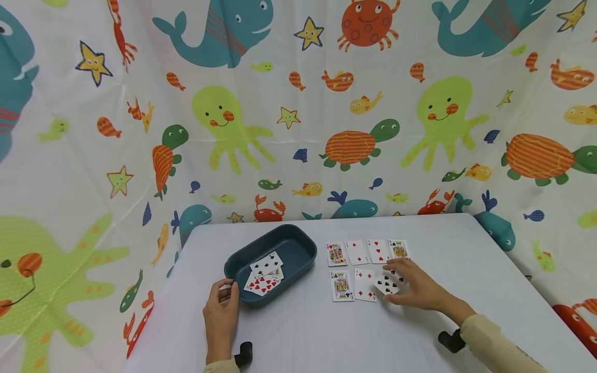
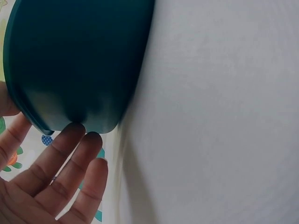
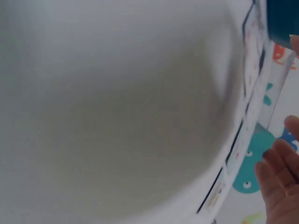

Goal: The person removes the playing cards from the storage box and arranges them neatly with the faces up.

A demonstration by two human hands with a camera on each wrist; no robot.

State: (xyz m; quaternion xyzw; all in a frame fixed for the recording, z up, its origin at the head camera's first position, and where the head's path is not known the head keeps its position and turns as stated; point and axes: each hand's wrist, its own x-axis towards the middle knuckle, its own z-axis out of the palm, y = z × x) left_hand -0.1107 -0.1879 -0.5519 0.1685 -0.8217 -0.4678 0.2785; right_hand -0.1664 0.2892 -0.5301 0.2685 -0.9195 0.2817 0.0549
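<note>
My left hand (image 1: 221, 316) grips the near-left end of a dark teal tray (image 1: 305, 254), thumb at the rim and fingers against the outer wall; the left wrist view shows these fingertips (image 2: 74, 128) on the wall. Several playing cards (image 1: 263, 284) lie overlapping inside the tray. Over on the right, my right hand (image 1: 415, 285) holds a black-pipped playing card (image 1: 388, 285) between thumb and fingers, tilted beside a diamond card (image 1: 365, 285). A black face card (image 1: 342, 286) lies left of that one. In the right wrist view the hand (image 3: 282, 182) is partly cut off.
Behind the held card runs a row of face-up cards: a red face card (image 1: 335, 254), a diamond card (image 1: 357, 253), a heart card (image 1: 379, 251) and another face card (image 1: 398, 248). The white table (image 1: 289, 336) ends at a curtain (image 1: 298, 186) printed with sea animals.
</note>
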